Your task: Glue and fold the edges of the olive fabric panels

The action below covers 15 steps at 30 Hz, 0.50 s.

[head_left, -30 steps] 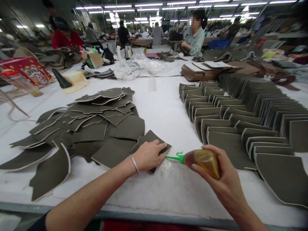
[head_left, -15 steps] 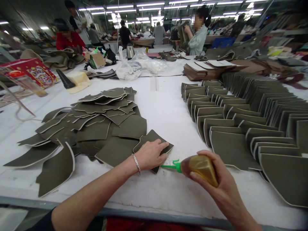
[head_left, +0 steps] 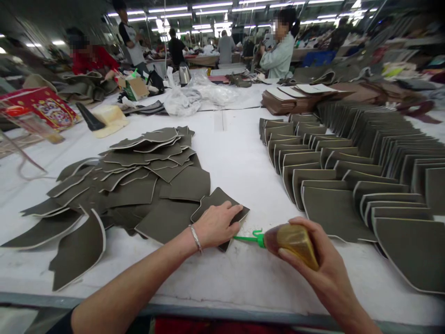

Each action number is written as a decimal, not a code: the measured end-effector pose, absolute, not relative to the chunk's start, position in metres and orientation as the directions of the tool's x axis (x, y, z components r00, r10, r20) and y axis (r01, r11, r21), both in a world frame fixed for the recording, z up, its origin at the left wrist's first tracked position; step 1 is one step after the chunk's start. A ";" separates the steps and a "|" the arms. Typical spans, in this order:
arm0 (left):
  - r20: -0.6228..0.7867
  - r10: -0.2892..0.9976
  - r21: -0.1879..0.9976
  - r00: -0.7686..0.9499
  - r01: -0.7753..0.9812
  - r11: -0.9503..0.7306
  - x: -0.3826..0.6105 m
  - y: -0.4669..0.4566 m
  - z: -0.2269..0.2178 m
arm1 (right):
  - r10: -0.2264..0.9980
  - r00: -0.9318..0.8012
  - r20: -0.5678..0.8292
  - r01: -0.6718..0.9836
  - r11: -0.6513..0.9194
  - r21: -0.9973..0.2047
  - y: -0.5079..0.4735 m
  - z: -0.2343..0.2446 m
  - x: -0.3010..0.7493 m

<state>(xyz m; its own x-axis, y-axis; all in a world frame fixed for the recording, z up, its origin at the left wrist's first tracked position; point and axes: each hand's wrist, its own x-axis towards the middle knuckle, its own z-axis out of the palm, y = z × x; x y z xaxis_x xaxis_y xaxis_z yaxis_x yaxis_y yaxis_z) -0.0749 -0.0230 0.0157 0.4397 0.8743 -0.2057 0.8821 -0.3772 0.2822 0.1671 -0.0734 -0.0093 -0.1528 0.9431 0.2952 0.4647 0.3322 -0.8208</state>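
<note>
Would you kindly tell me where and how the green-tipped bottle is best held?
Probably around the wide body of the bottle, coming from the right, where the right hand holds it: that end is broad, while the slim green nozzle points left toward the left hand and is best kept uncovered.

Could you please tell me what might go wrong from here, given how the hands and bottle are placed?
The green nozzle of the bottle in the right hand points close to the left hand, so a squeeze might wet that hand. The dark piece under the left hand could shift if pressure eases. The loose pile lies close beside it, so a nudge might slide some layers.
</note>
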 end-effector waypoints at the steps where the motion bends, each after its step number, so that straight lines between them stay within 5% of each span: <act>1: -0.203 0.874 0.281 0.440 0.882 -0.379 -0.075 -0.023 0.015 | 0.943 -0.156 0.293 0.457 0.332 -0.825 -0.074 -0.010 0.167; 15: -0.199 0.883 0.284 0.425 0.887 -0.363 -0.073 -0.023 0.014 | 0.919 -0.257 0.299 0.347 0.376 -0.859 -0.072 -0.012 0.171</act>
<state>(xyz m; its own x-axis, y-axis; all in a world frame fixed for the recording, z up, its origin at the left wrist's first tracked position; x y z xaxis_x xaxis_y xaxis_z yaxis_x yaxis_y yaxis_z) -0.0734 -0.0229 0.0137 0.4250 0.8830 -0.1992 0.8874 -0.3630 0.2843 0.1709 -0.0723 -0.0116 -0.2573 0.9190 0.2987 0.3470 0.3763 -0.8591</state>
